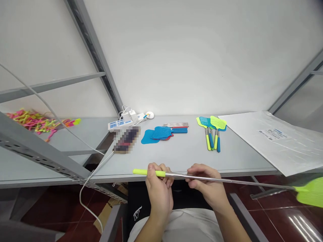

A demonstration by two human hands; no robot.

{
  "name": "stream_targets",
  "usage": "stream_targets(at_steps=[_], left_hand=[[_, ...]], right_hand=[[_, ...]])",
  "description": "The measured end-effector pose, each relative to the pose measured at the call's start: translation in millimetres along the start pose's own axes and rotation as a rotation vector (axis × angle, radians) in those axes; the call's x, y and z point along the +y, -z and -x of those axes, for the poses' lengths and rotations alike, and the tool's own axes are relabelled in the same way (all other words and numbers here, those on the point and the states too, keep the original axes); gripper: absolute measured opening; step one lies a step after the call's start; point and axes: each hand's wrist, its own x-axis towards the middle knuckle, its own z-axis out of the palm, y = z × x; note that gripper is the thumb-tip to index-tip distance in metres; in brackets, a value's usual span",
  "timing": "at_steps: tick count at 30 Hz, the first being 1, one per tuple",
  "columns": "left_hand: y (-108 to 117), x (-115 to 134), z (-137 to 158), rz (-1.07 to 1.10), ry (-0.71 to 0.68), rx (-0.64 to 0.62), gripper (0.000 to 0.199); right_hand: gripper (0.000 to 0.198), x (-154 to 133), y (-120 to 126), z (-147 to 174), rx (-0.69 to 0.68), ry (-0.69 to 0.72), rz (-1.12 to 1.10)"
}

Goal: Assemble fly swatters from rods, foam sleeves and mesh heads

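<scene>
We hold one long fly swatter [237, 182] crosswise at the near edge of the grey surface [181, 154], its yellow-green handle [140, 171] to the left and its yellow-green head [311, 192] at the far right of the view. Our left hand [158, 185] is closed around the handle, the thumb lying across it and the handle's end jutting out to the left. Our right hand [208, 186] is at the metal rod [252, 183], its fingers and thumb curled about it; we cannot tell how firmly they press.

Beyond our hands, near the middle, blue swatter heads [161, 133] overlap one another, with a bit of red under them. Blue handles [179, 130] lie just to their right, and bare metal rods [176, 124] lie side by side on the far side of those handles. Further right, a cluster of swatters [218, 122] in yellow-green and blue rests with heads far and handles near. A large white package [297, 148] with a label covers the right end.

To the left we see a power strip [121, 124] with white plugs, a pixelated item [127, 140] just nearer us, and, beyond the metal frame, a pink and yellow pile [35, 122].
</scene>
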Motion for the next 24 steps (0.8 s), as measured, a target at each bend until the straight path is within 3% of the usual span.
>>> stream_targets(at_steps=[6, 13, 16, 21, 24], left_hand=[[-0.3, 0.0, -1.8, 0.03, 0.017, 0.045, 0.047], [-0.1, -17.0, 6.8, 0.076, 0.065, 0.048, 0.047], [4.0, -11.9, 1.5, 0.027, 0.007, 0.091, 0.046], [9.3, 5.4, -12.9, 0.044, -0.114, 0.168, 0.045], [6.9, 3.2, -11.4, 0.05, -0.118, 0.168, 0.045]], right_hand=[[0.006, -1.1, 7.6, 4.3, 0.14, 0.037, -0.155], [0.01, 2.5, -10.3, 3.4, 0.036, -0.021, -0.016], [0.013, 11.1, -3.5, 3.8, 0.019, -0.028, -0.01], [0.009, 23.4, 20.0, 0.3, 0.169, 0.049, -0.216], [0.003, 21.5, 16.5, -1.7, 0.202, 0.046, -0.243]])
